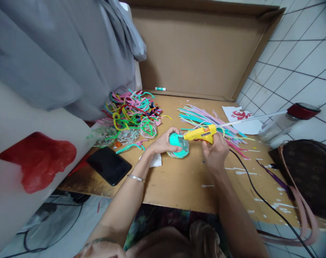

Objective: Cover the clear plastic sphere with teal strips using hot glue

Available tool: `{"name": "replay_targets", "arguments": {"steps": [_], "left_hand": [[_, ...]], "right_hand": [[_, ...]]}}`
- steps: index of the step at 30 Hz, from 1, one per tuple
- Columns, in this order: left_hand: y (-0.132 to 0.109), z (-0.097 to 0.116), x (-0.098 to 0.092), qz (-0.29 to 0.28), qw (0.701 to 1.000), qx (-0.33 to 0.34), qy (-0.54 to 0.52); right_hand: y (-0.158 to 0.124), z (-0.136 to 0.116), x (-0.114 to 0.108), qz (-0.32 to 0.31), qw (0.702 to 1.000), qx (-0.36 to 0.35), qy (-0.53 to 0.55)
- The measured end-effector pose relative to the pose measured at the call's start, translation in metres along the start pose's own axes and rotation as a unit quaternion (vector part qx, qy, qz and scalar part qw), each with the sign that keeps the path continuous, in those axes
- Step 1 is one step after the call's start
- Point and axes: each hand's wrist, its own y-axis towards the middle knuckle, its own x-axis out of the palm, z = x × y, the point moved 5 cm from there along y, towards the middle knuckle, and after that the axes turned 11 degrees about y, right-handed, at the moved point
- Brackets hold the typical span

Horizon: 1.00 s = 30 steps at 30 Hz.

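My left hand (164, 141) is closed around a small round clear form (184, 147), partly covered with turquoise pipe cleaner (175, 145). My right hand (215, 150) grips a yellow hot glue gun (200, 134) by its handle. The gun's nozzle points left and meets the turquoise-covered side, though I cannot tell if it touches. A long clear glue stick (249, 119) sticks out from the back of the gun. Beneath my left hand lies a piece of white paper (156, 161).
A tangled heap of coloured pipe cleaners (130, 109) lies at the left, straight pipe cleaners (197, 116) behind the gun. A black phone (109, 165), a jar with a red lid (279, 123) and a brown bag (308, 175) flank the work. The black cord (249, 175) trails right.
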Motion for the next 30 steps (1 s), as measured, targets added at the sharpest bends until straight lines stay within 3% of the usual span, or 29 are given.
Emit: {"name": "replay_targets", "arguments": {"steps": [5, 17, 23, 30], "left_hand": [[0.0, 0.001, 0.001, -0.005, 1.0, -0.005, -0.013], [0.0, 0.003, 0.001, -0.001, 1.0, -0.008, -0.011], [0.0, 0.001, 0.0, 0.001, 1.0, -0.005, -0.012], [0.0, 0.005, 0.0, 0.006, 1.0, 0.006, -0.024]], "right_hand": [[0.0, -0.001, 0.0, 0.002, 1.0, -0.002, 0.004], [0.0, 0.005, 0.005, -0.021, 0.997, 0.077, 0.008], [0.002, 0.016, 0.008, -0.039, 0.978, 0.203, 0.033], [-0.005, 0.043, 0.02, -0.134, 0.948, 0.29, 0.001]]}}
